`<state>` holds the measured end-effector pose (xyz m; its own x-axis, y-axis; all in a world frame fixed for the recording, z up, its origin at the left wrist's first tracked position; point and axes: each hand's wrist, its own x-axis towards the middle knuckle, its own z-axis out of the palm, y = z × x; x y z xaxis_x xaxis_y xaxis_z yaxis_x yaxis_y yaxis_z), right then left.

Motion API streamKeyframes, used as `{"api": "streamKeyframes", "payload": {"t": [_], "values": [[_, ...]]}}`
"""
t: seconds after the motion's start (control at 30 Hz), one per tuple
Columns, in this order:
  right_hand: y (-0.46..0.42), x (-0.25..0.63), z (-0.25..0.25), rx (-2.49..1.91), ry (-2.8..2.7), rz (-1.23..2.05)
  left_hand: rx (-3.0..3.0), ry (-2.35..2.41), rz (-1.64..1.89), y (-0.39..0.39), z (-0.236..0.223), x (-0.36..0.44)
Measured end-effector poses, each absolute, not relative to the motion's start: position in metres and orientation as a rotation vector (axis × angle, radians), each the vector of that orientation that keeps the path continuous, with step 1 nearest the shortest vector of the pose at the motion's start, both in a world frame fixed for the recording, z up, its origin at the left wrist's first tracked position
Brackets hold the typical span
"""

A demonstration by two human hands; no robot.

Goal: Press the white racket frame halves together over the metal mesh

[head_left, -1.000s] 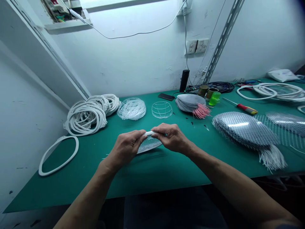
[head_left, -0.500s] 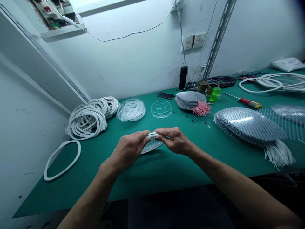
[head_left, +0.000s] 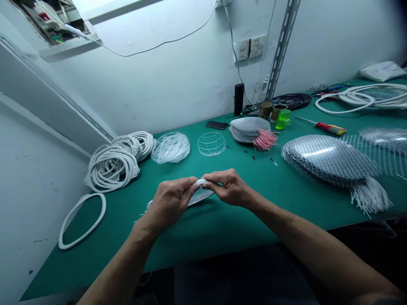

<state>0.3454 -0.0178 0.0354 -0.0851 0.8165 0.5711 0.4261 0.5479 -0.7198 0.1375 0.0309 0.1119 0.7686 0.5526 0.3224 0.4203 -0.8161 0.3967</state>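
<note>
Near the front of the green table, my left hand [head_left: 173,197] and my right hand [head_left: 227,185] pinch the white rim of an oval mesh piece [head_left: 201,195] between thumbs and fingers. The two hands almost meet at the rim's top. Fine mesh shows below and between them, tilted above the tabletop. My left hand covers much of the piece, and a bit of white edge with thin strands pokes out beyond its wrist. A single white oval ring [head_left: 103,212] lies to the left, partly up against the wall.
White rings [head_left: 111,167] are heaped at the left, beside clear wire frames [head_left: 171,148] and one lone frame [head_left: 211,144]. Grey mesh discs [head_left: 248,128] with pink ties sit behind. Silvery mesh ovals [head_left: 327,159], white ties [head_left: 371,197] and a screwdriver [head_left: 329,128] lie right.
The camera view has shifted slightly. My hands have drawn a little closer together on the rim, and more white edge shows beyond my left wrist.
</note>
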Motion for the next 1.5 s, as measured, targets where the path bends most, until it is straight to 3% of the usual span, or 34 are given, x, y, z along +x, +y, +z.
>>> {"api": "streamKeyframes", "payload": {"t": [0.5,0.87,1.3,1.5], "values": [[-0.01,0.352,0.03,-1.033,-1.668,0.522,3.0,0.98,0.593,0.03,0.092,0.152],[-0.03,0.38,0.006,-1.084,-1.652,0.499,2.514,0.862,0.666,0.028,0.106,0.1],[-0.027,0.329,0.043,-1.061,-1.806,0.249,2.599,0.768,0.824,0.023,0.094,0.106],[-0.025,0.343,0.065,-1.089,-1.824,0.667,2.488,0.819,0.83,0.022,0.093,0.108]]}}
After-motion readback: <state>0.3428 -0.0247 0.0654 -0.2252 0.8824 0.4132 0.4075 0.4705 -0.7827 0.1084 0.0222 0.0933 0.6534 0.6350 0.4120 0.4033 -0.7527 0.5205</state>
